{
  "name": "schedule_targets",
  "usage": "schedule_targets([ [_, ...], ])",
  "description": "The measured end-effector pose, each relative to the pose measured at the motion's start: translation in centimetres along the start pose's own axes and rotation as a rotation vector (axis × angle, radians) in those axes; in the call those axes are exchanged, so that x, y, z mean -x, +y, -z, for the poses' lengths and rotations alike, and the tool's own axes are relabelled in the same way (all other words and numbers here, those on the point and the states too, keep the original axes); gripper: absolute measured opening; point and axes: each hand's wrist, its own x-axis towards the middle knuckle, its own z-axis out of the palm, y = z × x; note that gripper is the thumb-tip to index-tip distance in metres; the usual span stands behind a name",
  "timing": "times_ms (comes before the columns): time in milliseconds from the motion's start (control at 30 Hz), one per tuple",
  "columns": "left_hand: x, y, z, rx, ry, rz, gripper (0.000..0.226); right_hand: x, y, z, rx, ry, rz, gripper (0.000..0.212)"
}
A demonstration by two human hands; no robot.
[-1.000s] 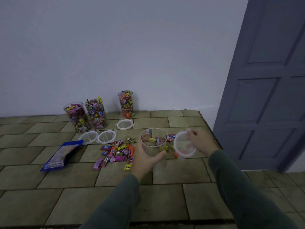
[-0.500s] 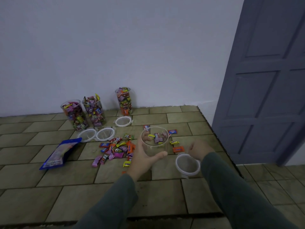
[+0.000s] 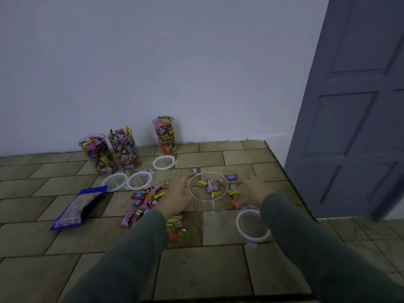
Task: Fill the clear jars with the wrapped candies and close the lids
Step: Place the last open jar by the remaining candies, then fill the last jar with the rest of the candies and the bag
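Observation:
An empty clear jar (image 3: 209, 206) stands upright on the tiled floor in front of me. My left hand (image 3: 178, 197) is wrapped around its left side. My right hand (image 3: 249, 191) hovers open just right of the jar, above loose wrapped candies (image 3: 233, 192). The jar's clear lid (image 3: 251, 226) lies flat on the floor under my right forearm. A larger pile of wrapped candies (image 3: 150, 200) is spread to the left of the jar. Three filled jars (image 3: 123, 149) stand without lids by the wall.
Three more clear lids (image 3: 164, 162) lie on the tiles in front of the filled jars. A blue candy bag (image 3: 76, 207) lies flat at the left. The tiled platform ends at a dark edge (image 3: 284, 171) on the right, beside a grey door (image 3: 354, 106).
My right hand carried the lid down, laid it on the floor to the right of the jar, let go and moved up toward the candies. My left hand stayed on the jar.

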Motion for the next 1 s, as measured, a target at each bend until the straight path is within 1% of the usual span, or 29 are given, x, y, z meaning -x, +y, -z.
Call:
schedule_targets([
  [33,-0.8,-0.2,-0.4,-0.052,0.006,-0.027,0.075,-0.4,0.1,-0.1,0.029,0.005,0.013,0.076],
  [100,-2.0,-0.1,-1.2,-0.099,-0.008,-0.042,0.09,-1.3,0.3,-0.6,0.02,0.02,0.032,0.08],
  [167,-3.2,-0.4,-2.1,-0.133,-0.074,0.008,0.102,-2.3,0.5,-1.0,-0.035,0.025,0.056,0.08],
  [200,-3.7,-0.6,-2.6,-0.216,-0.105,0.033,0.105,-2.8,0.6,-1.3,-0.069,0.026,0.069,0.079],
  [267,-5.1,-1.3,-3.7,-0.384,-0.153,0.082,0.102,-3.9,0.8,-1.8,-0.1,0.025,0.103,0.076],
  [367,-6.4,-1.4,-4.8,-0.46,-0.178,0.172,0.097,-5.8,0.4,-2.6,-0.003,0.003,0.162,0.067],
  [433,-7.1,-1.4,-5.3,-0.501,-0.184,0.197,0.097,-7.0,-0.3,-3.3,0.102,-0.015,0.196,0.059],
  [500,-7.7,-1.6,-5.8,-0.541,-0.209,0.211,0.092,-8.3,-1.0,-4.0,0.161,-0.037,0.22,0.055],
  [567,-8.1,-1.6,-6.1,-0.596,-0.21,0.196,0.08,-9.4,-1.5,-4.5,0.192,-0.024,0.247,0.053],
  [700,-8.6,-2.3,-6.1,-0.626,-0.128,0.127,0.062,-10.3,-1.7,-4.7,0.229,0.128,0.26,0.043],
  [767,-8.6,-2.8,-6.1,-0.658,-0.088,0.055,0.057,-10.5,-1.8,-4.9,0.173,0.178,0.269,0.038],
  [867,-8.5,-2.8,-6.4,-0.622,-0.035,-0.033,0.047,-10.7,-2.1,-4.9,0.089,0.188,0.269,0.032],
  [933,-8.6,-2.4,-6.4,-0.571,-0.026,-0.041,0.045,-10.8,-2.5,-4.7,0.068,0.167,0.247,0.03],
  [1000,-8.4,-2.0,-6.4,-0.54,-0.055,-0.038,0.054,-10.9,-2.9,-4.5,0.069,0.162,0.222,0.027],
])
